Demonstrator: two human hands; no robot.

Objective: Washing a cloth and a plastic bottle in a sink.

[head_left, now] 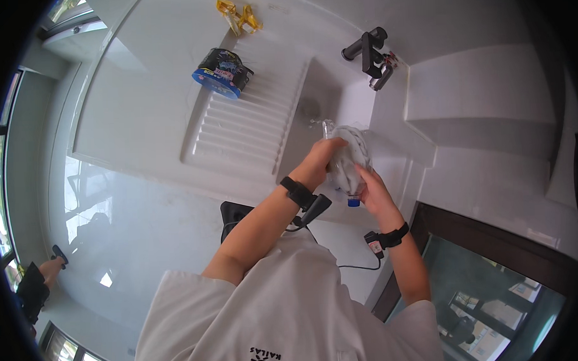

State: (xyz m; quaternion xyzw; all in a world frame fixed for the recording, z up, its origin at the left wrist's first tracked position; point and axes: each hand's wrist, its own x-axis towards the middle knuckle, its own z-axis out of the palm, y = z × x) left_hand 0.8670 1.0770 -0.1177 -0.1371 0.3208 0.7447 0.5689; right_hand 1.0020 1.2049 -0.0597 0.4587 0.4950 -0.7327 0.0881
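Observation:
Over the sink basin, both my hands hold a bunched white cloth (347, 169). My left hand (325, 155) grips its left side, with the thumb across the top. On the lower right, my right hand (373, 191) presses against it with bent fingers. A blue cap (353, 202) pokes out at the lower end beside my right fingers. Clear, shiny plastic (328, 128) shows at the upper left end; it may be a bottle under the cloth, but most of it is hidden.
The white sink (356, 98) has a black tap (368, 55) at its far right. Left of the basin is a ridged washboard (239, 128), with a black and blue package (223, 73) on its far part. A crumpled yellow wrapper (239, 18) lies beyond. A window (478, 301) is at right.

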